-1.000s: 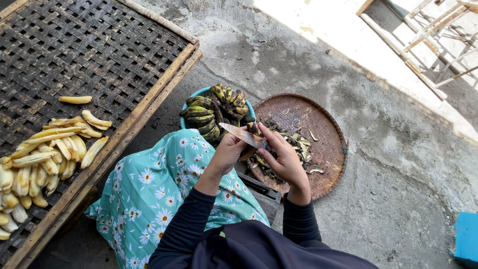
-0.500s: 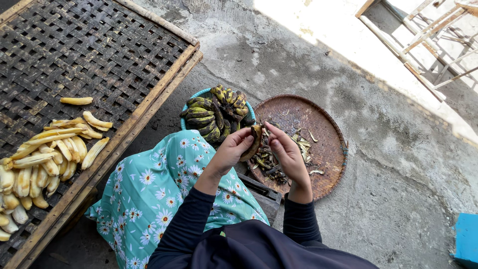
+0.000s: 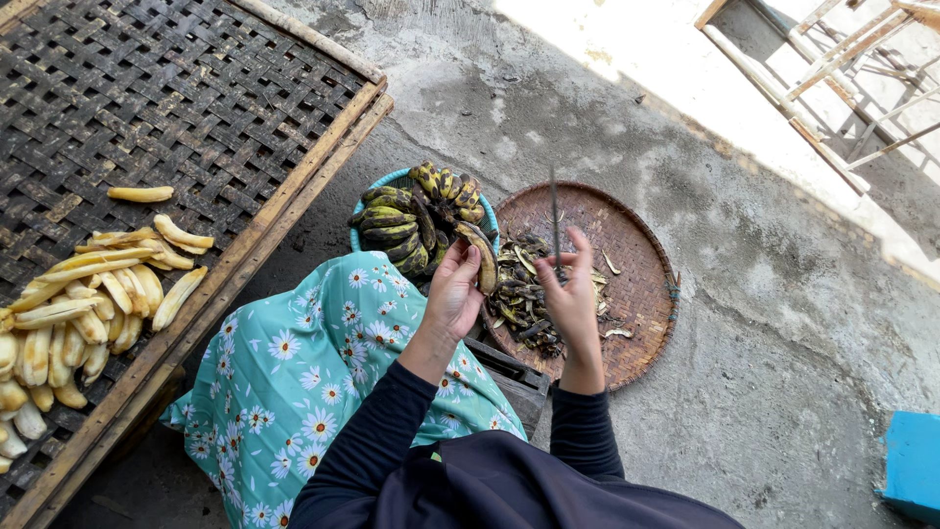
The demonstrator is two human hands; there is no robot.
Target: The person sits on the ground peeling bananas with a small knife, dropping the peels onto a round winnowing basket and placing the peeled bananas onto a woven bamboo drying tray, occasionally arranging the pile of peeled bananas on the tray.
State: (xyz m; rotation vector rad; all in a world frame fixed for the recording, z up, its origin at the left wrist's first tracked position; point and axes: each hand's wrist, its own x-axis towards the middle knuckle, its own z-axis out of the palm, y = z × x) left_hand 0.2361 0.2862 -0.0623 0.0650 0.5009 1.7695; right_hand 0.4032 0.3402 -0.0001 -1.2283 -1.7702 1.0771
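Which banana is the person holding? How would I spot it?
Find the round brown woven tray on the grey concrete floor. At its left edge the left hand grips one dark, blackened banana. Unlike the bunched bananas in the teal basket, it is single and in a hand.

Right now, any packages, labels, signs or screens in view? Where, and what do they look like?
None in view: no packaging, label, sign or screen.
Closest to a container: round teal basket of dark unpeeled bananas, just ahead of the left hand.
Blue box-like thing at the right edge, plain, cut off by the frame.
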